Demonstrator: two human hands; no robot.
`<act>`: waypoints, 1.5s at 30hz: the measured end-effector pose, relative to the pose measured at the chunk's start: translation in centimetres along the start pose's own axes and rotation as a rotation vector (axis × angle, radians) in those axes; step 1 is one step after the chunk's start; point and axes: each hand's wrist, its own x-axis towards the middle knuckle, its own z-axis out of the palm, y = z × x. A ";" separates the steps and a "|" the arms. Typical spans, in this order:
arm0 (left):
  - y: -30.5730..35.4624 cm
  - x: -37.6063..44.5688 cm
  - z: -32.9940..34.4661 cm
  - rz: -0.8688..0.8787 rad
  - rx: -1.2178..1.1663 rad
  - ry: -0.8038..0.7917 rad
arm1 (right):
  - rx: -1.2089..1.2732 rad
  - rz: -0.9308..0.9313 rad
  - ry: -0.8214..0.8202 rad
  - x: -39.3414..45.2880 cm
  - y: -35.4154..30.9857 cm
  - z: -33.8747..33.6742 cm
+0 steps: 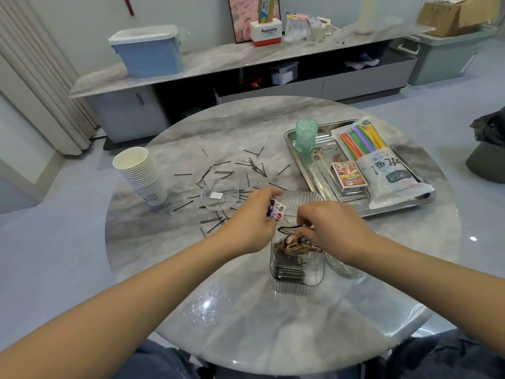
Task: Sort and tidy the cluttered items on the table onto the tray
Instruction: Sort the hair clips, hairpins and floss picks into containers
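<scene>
My left hand [250, 218] grips a small bunch of white and purple patterned clips [276, 210] just left of a clear plastic box [297, 280]. That box holds black hairpins and mixed clips. My right hand [332, 228] hovers over the box's top and pinches a black hair tie [287, 229]. A steel tray [300, 165] at the right carries a green cup [306, 136], a card pack [348, 176] and a bag of coloured straws [379, 160]. Several black hairpins [218, 173] lie scattered on the round marble table [232, 310].
A stack of white paper cups [142, 175] lies tilted at the table's left. A clear round lid [220, 195] sits among the pins. A second clear container [341, 266] is under my right wrist. Behind the table runs a low cabinet with a blue bin [149, 53].
</scene>
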 end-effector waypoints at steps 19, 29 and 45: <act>0.9 0.8 3.2 0.393 0.321 0.239 | 0.193 0.061 -0.144 0.3 2.6 -2.5; -1.5 0.3 2.0 0.549 0.490 0.165 | 0.160 -0.064 -0.130 -0.1 3.1 -1.2; -2.7 1.0 1.2 0.398 0.369 0.158 | 0.198 0.031 -0.125 -0.3 2.4 0.1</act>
